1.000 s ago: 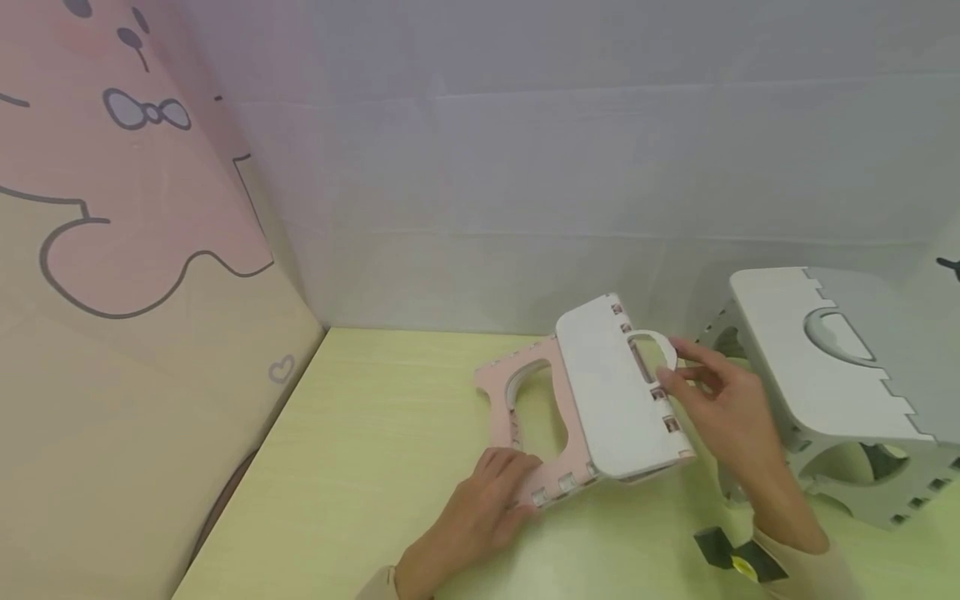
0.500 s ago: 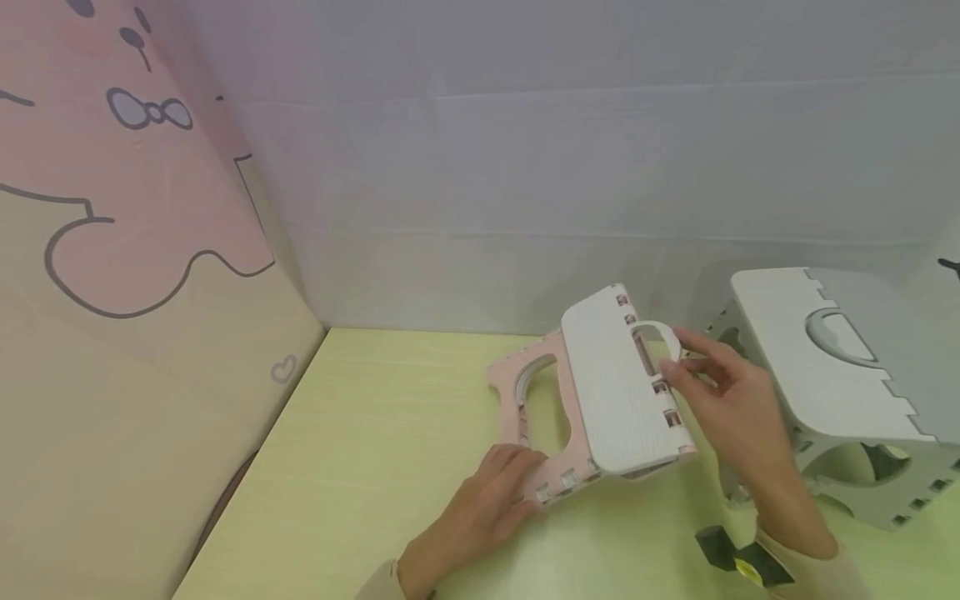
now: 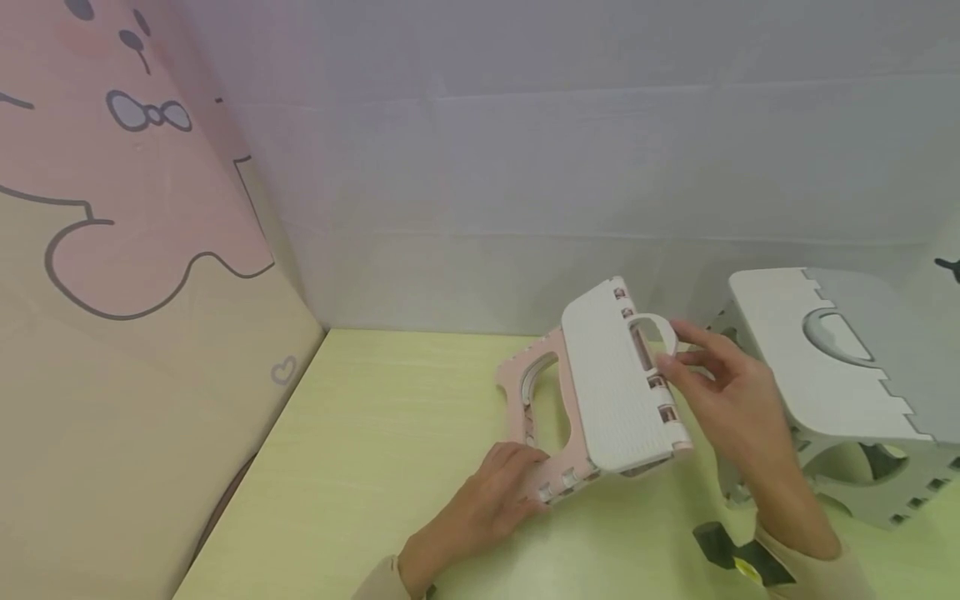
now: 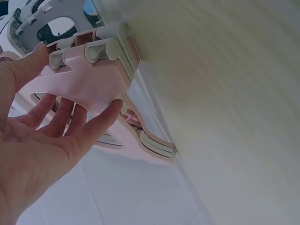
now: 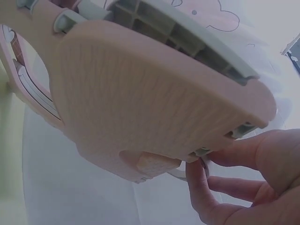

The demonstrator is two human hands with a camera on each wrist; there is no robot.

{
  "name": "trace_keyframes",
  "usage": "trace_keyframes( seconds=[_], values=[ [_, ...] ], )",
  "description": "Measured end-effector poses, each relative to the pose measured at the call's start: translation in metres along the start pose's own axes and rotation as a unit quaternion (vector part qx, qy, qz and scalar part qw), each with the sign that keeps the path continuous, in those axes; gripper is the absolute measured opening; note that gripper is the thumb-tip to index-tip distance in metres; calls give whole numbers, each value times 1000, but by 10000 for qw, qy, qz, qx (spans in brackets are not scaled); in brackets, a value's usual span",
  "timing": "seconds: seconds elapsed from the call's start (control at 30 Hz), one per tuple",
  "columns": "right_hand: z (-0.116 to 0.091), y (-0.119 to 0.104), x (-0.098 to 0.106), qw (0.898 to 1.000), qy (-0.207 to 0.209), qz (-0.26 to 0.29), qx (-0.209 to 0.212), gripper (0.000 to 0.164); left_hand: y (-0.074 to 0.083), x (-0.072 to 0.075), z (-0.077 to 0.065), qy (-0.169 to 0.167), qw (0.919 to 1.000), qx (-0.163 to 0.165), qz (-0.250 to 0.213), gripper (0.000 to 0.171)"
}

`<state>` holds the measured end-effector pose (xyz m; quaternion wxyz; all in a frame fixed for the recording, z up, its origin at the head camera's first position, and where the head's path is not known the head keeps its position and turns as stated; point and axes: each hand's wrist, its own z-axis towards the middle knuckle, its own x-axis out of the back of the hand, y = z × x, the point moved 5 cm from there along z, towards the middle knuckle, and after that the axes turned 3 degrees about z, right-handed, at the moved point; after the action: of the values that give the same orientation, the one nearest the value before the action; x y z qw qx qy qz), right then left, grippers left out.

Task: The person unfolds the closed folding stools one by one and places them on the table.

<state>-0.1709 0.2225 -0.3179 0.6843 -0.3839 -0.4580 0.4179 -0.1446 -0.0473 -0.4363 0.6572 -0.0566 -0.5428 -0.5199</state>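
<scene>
A pink and white folding stool (image 3: 618, 383), partly folded, is tilted over the table in the head view. Its white seat panel faces up and the pink legs extend to the left. My left hand (image 3: 487, 492) grips the near end of the pink legs; the left wrist view shows fingers (image 4: 101, 123) and thumb on opposite sides of them. With thumb and fingertips, my right hand (image 3: 731, 400) pinches the white loop handle (image 3: 660, 325) on the seat's right edge. From the right wrist, the pink underside panel (image 5: 136, 93) hides most of the stool.
A grey and white folding stool (image 3: 832, 358) stands unfolded at the right, close to my right hand. Behind the light-yellow table (image 3: 375, 433) hangs a pale cloth wall (image 3: 525, 167). A printed pink and cream panel (image 3: 150, 350) borders the left side.
The pink and white stool has shifted slightly right and up, and its left end sits further right. Both hands keep their hold and moved a little with it.
</scene>
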Motion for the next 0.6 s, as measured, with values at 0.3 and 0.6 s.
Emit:
trace_keyframes(
  seconds=[0.3,0.6],
  values=[
    [0,-11,-3,9994,-27,-88,336,50,-2,0,0,-10,9993,-97,-356,52],
    [-1,-22,-3,9981,-168,-470,361,53,-1,0,4,-206,9984,41,-534,51]
  ],
)
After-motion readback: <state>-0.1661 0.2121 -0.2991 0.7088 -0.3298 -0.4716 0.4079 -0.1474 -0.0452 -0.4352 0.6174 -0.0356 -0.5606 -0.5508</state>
